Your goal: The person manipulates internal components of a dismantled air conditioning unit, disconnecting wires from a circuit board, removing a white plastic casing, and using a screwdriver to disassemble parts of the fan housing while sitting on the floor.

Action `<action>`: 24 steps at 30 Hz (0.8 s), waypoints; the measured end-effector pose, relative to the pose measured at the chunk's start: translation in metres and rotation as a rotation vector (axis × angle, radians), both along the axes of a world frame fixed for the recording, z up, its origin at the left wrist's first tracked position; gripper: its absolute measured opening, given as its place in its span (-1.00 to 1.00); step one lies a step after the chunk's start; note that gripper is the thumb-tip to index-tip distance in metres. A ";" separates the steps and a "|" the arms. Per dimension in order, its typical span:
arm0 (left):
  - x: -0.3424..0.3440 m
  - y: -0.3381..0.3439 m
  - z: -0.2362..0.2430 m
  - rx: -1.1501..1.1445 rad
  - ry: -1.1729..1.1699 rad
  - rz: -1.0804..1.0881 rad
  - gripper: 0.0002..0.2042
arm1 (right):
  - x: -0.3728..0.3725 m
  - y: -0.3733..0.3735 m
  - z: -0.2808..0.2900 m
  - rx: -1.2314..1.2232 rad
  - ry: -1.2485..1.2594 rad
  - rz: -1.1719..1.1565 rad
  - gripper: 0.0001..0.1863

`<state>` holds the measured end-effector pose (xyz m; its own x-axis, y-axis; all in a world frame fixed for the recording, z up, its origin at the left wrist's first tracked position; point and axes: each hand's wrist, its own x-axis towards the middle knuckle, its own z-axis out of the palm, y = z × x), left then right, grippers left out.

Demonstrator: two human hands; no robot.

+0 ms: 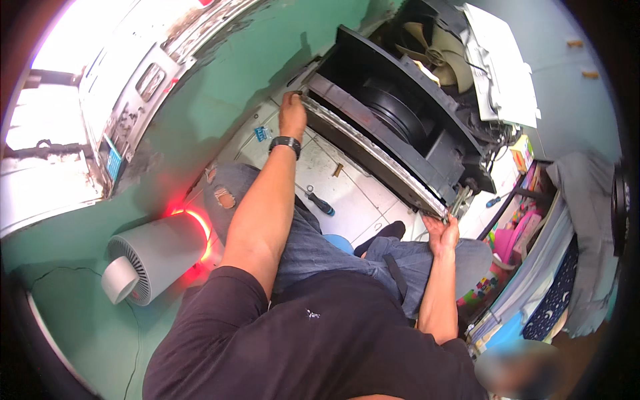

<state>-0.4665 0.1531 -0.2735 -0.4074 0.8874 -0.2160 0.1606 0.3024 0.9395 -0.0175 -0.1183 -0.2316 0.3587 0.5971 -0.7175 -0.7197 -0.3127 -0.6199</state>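
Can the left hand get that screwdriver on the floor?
Probably, but the left hand is holding the long panel's corner. If it let go, nothing visible covers the screwdriver on the white tiles.

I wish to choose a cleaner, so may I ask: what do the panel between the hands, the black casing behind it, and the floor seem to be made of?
Panel: probably metal, given its dull silver edge. Casing: likely plastic, dark and matte, with smooth moulded curves. Floor: seemingly ceramic tile, pale and smooth, with straight joint lines.
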 end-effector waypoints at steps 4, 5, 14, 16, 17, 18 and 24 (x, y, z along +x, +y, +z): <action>0.010 -0.003 0.011 -0.027 -0.045 0.136 -0.64 | -0.005 0.007 0.005 -0.016 0.026 0.000 -0.53; 0.008 -0.003 0.013 -0.048 -0.081 0.117 -0.64 | -0.006 0.006 0.006 -0.019 0.023 0.019 -0.53; 0.008 -0.004 0.015 -0.013 -0.085 0.172 -0.67 | -0.009 0.012 0.014 0.008 -0.036 0.049 -0.51; 0.007 0.000 0.011 -0.008 -0.202 0.168 -0.67 | -0.012 0.013 0.015 -0.005 -0.035 0.044 -0.51; 0.007 -0.003 0.016 -0.037 -0.290 0.148 -0.66 | -0.012 0.013 0.016 -0.014 -0.032 0.024 -0.51; 0.008 0.000 0.017 -0.032 -0.296 0.149 -0.66 | -0.013 0.012 0.016 0.007 -0.048 0.039 -0.50; 0.016 0.000 0.006 0.056 -0.285 0.110 -0.64 | -0.005 0.001 0.007 0.046 -0.044 0.027 -0.50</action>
